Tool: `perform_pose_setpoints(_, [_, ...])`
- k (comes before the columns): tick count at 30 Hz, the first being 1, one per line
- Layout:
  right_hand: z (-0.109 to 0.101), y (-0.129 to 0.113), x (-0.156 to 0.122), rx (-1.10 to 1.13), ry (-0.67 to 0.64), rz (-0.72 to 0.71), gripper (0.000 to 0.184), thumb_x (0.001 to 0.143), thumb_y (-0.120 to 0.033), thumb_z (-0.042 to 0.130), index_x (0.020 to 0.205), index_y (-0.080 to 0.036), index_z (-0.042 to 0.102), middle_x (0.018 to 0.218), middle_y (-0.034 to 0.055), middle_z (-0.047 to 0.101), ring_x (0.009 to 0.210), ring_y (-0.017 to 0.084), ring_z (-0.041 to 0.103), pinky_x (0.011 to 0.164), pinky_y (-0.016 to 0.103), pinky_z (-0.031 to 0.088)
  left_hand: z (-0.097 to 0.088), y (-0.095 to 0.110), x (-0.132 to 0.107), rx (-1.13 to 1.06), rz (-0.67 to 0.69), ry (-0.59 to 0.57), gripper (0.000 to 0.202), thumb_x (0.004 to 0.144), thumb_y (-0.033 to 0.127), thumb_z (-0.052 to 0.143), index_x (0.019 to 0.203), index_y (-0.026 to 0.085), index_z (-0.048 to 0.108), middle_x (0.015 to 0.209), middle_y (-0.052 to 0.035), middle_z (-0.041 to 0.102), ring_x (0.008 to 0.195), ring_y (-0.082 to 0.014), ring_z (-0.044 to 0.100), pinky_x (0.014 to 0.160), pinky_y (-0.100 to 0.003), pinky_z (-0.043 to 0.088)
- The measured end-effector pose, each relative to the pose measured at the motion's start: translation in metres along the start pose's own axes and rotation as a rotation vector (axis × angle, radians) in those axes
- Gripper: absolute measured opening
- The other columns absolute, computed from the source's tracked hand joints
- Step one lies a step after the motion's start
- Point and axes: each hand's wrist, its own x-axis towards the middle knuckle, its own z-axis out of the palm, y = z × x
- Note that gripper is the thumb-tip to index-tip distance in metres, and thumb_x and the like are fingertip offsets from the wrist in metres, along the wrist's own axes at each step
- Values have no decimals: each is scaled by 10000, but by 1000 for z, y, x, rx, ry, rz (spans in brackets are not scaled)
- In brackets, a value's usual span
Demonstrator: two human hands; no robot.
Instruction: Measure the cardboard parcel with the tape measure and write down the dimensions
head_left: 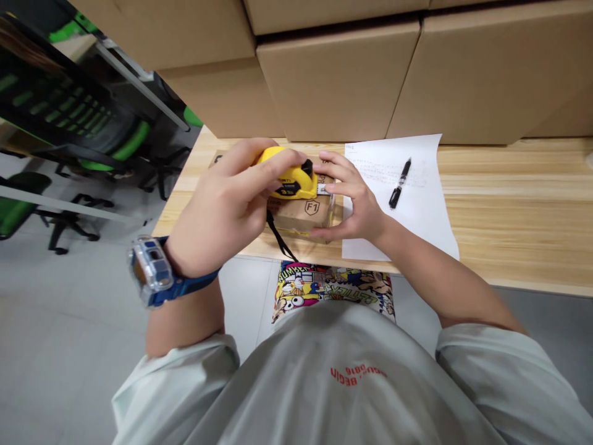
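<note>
We log the left hand [222, 207] clenched around a yellow tape measure [290, 176], its fingers wrapped over the case from the nine o'clock side. A black wrist strap [278, 233] hangs from the tape measure toward six o'clock. The case sits at the far edge of a small cardboard box [301, 216]; we cannot tell whether they touch. The right hand [352, 198] cups the box from three o'clock, with curved fingers [330, 164] spread and grasping its corners.

The box lies on a pale wooden desk [509, 185]. At its three o'clock, just beside the right hand, is a written sheet of paper [398, 216], with a black pen [400, 183] lying on it. Brown cartons [338, 80] stand along the desk's far side at twelve o'clock. Office chairs with green parts [111, 148] stand at ten o'clock. A blue wristwatch [151, 271] sits on the left wrist.
</note>
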Motion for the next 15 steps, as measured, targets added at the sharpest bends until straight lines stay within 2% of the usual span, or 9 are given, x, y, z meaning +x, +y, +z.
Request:
perform_pose_setpoints(3, [1, 2, -3, -15, -16, 22, 897, 667, -778, 784, 1407, -427, 419, 1507, 54, 518, 1493, 351, 423, 1192, 731, 305, 0, -13, -4, -4, 78, 66, 435, 1003, 127, 417, 1388, 231, 591, 1311, -99, 660, 1206, -179, 666, 1033, -309, 605])
perform_pose_setpoints(7, [1, 2, -4, -59, -50, 63, 856, 656, -837, 738, 1334, -392, 462, 1485, 73, 529, 1483, 364, 431, 1193, 738, 295, -5, -19, -10, -18, 59, 59, 454, 998, 131, 421, 1392, 266, 602, 1330, -96, 660, 1184, -190, 668, 1029, -344, 603])
perform_pose_setpoints(11, [-1, 2, -2, -71, -88, 117, 856, 643, -892, 690, 1300, -387, 480, 1463, 74, 537, 1481, 369, 429, 1182, 741, 303, -13, -19, -20, -40, 12, 69, 481, 993, 126, 429, 1399, 304, 613, 1369, -73, 650, 1195, -191, 665, 1026, -319, 600])
perform_pose_setpoints(15, [-3, 4, -2, -29, -87, 115, 882, 623, -863, 730, 1342, -431, 457, 1474, 44, 528, 1492, 369, 412, 1191, 740, 275, -20, -25, -37, -18, -88, 107, 442, 1003, 167, 458, 1383, 312, 631, 1371, -56, 659, 1209, -180, 667, 1044, -304, 584])
